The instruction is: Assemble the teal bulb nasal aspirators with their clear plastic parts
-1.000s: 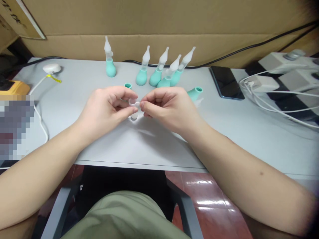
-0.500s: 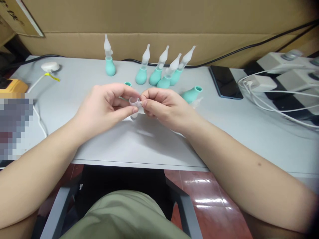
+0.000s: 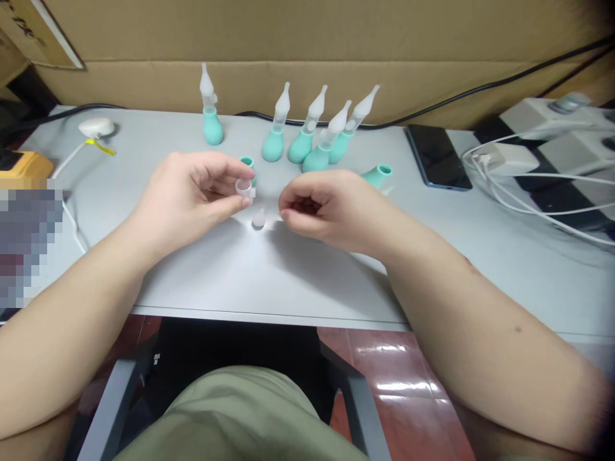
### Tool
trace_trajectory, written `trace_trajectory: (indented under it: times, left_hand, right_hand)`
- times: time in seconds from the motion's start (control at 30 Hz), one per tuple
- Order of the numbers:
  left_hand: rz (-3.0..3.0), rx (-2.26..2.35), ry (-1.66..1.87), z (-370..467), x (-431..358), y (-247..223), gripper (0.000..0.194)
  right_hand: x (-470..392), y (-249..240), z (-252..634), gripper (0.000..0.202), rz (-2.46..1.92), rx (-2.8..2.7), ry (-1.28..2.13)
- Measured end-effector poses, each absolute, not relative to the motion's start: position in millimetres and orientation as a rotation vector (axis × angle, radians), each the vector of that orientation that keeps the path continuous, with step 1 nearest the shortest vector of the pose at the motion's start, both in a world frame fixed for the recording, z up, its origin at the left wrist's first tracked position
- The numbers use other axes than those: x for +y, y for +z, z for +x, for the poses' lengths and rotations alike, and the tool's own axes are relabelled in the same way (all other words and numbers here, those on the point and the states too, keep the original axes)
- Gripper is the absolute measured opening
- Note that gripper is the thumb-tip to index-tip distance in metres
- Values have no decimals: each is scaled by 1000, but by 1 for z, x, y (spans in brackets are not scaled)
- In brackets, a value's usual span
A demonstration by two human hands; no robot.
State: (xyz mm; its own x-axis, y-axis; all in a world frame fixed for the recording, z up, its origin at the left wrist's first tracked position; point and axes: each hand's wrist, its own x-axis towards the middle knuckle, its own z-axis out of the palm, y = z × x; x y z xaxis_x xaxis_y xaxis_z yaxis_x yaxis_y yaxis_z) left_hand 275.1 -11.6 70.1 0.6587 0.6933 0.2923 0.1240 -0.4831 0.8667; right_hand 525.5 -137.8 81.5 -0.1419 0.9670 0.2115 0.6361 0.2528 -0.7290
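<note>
My left hand (image 3: 187, 205) pinches a small clear plastic cup-like tube (image 3: 244, 187) with a side stub, its round mouth facing up. A little to the right is my right hand (image 3: 327, 208), fingers curled and thumb near the index finger; whatever it may hold is hidden. Between the hands a small translucent white tip (image 3: 259, 218) rests on the table. Behind the left fingertips stands an open-necked teal bulb (image 3: 246, 164). Another open teal bulb (image 3: 377, 175) leans beyond the right hand, partly covered by it.
Several assembled teal bulb aspirators with white tips, one of them an aspirator (image 3: 273, 144), line the back of the table. A dark phone (image 3: 438, 157) lies at the right, beside white chargers (image 3: 509, 157) and cables. A white device (image 3: 97, 127) sits at the left.
My right hand has come off the clear tube's side and moved slightly right. My left hand has shifted a little left with the tube, uncovering the white tip and the teal bulb behind.
</note>
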Motion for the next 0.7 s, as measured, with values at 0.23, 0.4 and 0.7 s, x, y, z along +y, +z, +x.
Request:
trace_trajectory:
  times: [0.23, 0.4, 0.7]
  left_hand:
    - [2157, 652, 752, 278, 1, 62, 20]
    - [2179, 630, 663, 284, 3, 55, 24]
    - [2169, 564, 748, 301, 10, 38, 31]
  right_hand:
    - [-138, 78, 513, 18, -1550, -2385, 526]
    - [-138, 77, 514, 21, -1484, -2383, 561]
    - [-138, 76, 520, 10, -1386, -1911, 548]
